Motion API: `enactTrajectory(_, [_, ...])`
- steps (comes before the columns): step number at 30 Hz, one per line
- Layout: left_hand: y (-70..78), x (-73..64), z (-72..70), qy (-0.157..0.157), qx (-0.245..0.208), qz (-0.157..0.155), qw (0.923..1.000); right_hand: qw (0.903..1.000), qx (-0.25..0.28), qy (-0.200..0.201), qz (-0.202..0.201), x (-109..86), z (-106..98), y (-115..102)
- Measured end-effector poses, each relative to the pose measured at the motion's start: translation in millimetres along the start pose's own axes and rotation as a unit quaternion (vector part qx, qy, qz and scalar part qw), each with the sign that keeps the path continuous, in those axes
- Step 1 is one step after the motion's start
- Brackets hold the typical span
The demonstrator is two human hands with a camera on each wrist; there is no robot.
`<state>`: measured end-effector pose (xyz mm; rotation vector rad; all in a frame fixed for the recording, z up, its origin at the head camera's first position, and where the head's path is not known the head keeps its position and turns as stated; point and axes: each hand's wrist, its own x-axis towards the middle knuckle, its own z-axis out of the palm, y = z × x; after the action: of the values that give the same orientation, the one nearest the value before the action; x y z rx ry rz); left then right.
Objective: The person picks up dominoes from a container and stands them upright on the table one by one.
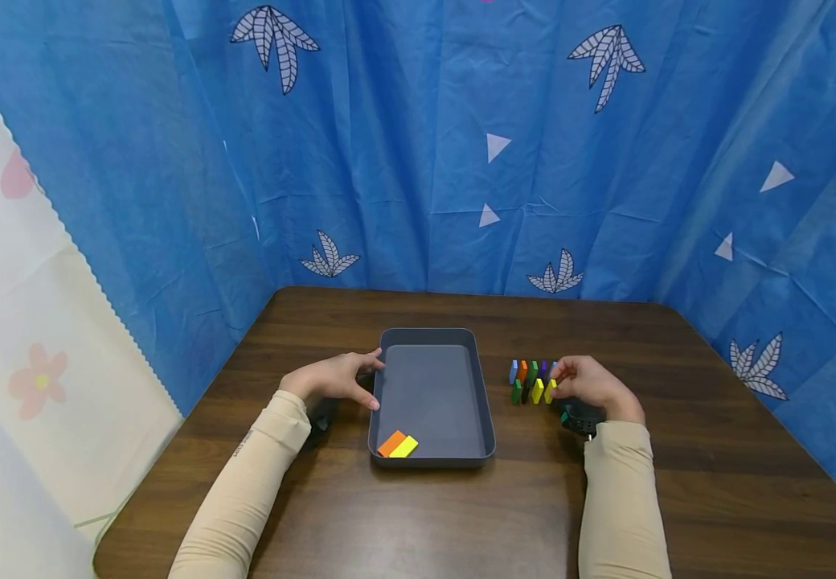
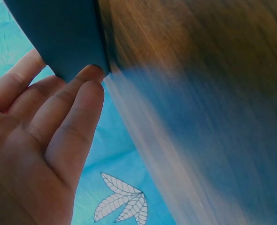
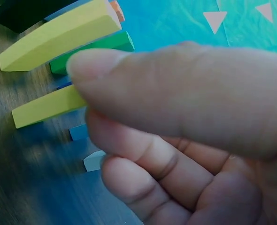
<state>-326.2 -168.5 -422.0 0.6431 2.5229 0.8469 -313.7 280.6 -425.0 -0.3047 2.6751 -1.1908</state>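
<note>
A dark grey tray [image 1: 432, 463] lies on the table, and my left hand [image 1: 334, 378] is at its left side. The fingertips [image 2: 89, 75] touch the outside of the tray wall [image 2: 63, 33] in the left wrist view, fingers fairly straight. My right hand [image 1: 592, 382] pinches the top end of a yellow block [image 3: 49, 107] between thumb and index finger. That block stands upright at the near right of a group of standing blocks. Next to it stand another yellow block [image 3: 58, 37] and a green block [image 3: 124, 42].
Inside the tray's near left corner lie an orange block [image 1: 391, 443] and a yellow block [image 1: 404, 447]. The standing blocks, such as the orange one [image 1: 522, 370], form two rows right of the tray. Blue curtains [image 1: 403, 161] hang behind the brown table [image 1: 519, 515].
</note>
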Motion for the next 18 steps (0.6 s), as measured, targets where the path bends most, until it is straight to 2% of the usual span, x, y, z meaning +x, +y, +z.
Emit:
enactTrajectory(11, [-0.8,0.9,0.7,0.002,0.003,-0.006,1.0,0.9998,0.017,-0.003,0.001,1.1,2.1,0.8])
enactTrajectory(18, [-3.0,2.5,1.4,0.003,0.009,0.004,0.9999,1.0,0.003,-0.004,-0.002,1.4,1.4,0.5])
